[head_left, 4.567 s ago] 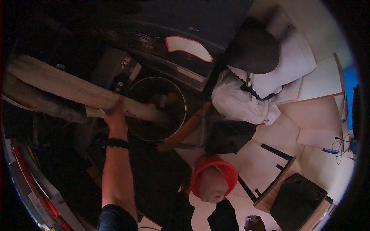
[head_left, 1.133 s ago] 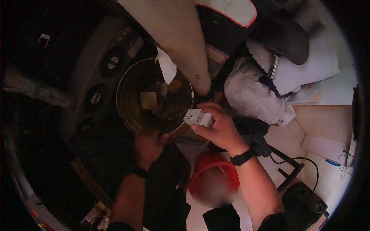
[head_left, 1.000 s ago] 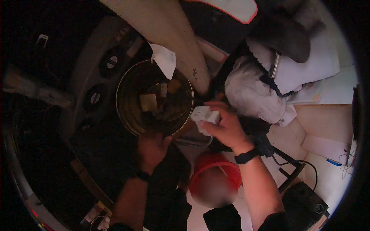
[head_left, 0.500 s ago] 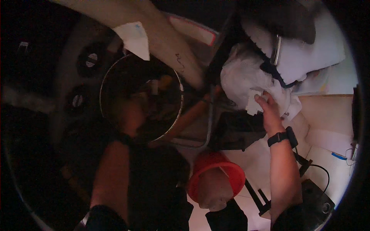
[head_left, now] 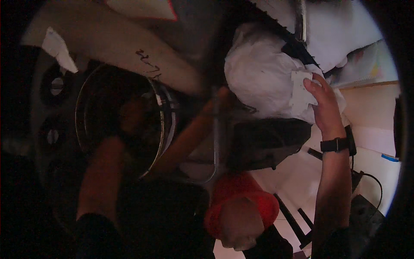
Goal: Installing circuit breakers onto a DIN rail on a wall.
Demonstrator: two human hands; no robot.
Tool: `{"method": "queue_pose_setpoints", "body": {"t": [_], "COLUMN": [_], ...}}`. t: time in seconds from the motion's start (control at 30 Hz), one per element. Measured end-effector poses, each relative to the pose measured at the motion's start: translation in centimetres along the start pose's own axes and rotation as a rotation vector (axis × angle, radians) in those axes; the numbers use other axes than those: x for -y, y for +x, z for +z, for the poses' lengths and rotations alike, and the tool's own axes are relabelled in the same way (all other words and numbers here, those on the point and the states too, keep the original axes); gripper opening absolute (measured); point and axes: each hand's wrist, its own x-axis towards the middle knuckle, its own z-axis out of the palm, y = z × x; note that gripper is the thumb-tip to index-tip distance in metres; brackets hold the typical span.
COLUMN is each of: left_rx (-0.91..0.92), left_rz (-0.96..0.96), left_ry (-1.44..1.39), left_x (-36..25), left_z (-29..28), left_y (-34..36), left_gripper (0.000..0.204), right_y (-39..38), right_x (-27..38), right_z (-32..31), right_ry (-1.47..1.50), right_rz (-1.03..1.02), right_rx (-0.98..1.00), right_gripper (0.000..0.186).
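My right hand (head_left: 323,95) reaches to the upper right, its thumb pressed on a flat white piece (head_left: 302,91) with notched edges. That piece is in front of a bulging white plastic bag (head_left: 256,71). My left hand (head_left: 131,115) is inside the dark round opening with a shiny metal rim (head_left: 163,125). Darkness and blur hide its fingers and anything in them. Across the opening's upper side lies a thick tan tube or roll (head_left: 129,47) with dark scribbles. A white paper tag (head_left: 59,48) hangs from it.
A red bucket (head_left: 269,207) with a pale thing in it stands low in the middle. Two dark round knobs (head_left: 56,86) are at the left. Beside the opening is a bent metal bar (head_left: 215,146). A black case (head_left: 263,144) lies below the bag.
The view has shifted, so the opening and tube appear farther left. My right hand, still holding the white piece, appears farther right and higher. My left hand remains in the opening.
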Motion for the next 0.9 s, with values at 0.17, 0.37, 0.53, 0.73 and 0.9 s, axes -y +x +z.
{"method": "queue_pose_setpoints", "body": {"t": [0.17,0.37,0.53,0.73,0.9], "left_rx": [0.250,0.281,0.317,0.348,0.343], "left_rz": [-0.012,0.020,0.034,0.007,-0.014], "left_ry": [0.131,-0.050,-0.146,-0.200,-0.227], "left_x": [1.8,3.3,4.0,4.7,5.1], "left_z": [1.9,4.4,5.6,6.7,7.3], "left_y": [1.6,1.4,2.4,2.5,2.7], "left_gripper": [0.027,0.027,0.026,0.026,0.025], "right_y": [-0.3,-0.6,-0.5,-0.5,-0.5], "right_x": [0.5,0.5,0.1,0.2,0.5], "right_z": [1.1,1.5,0.9,1.0,1.1], "right_ry": [0.092,0.042,0.056,0.068,0.030], "right_rz": [-0.003,-0.005,0.004,0.053,0.041], "right_rx": [0.065,0.090,0.077,0.077,0.070], "right_gripper": [0.054,0.050,0.052,0.054,0.051]}}
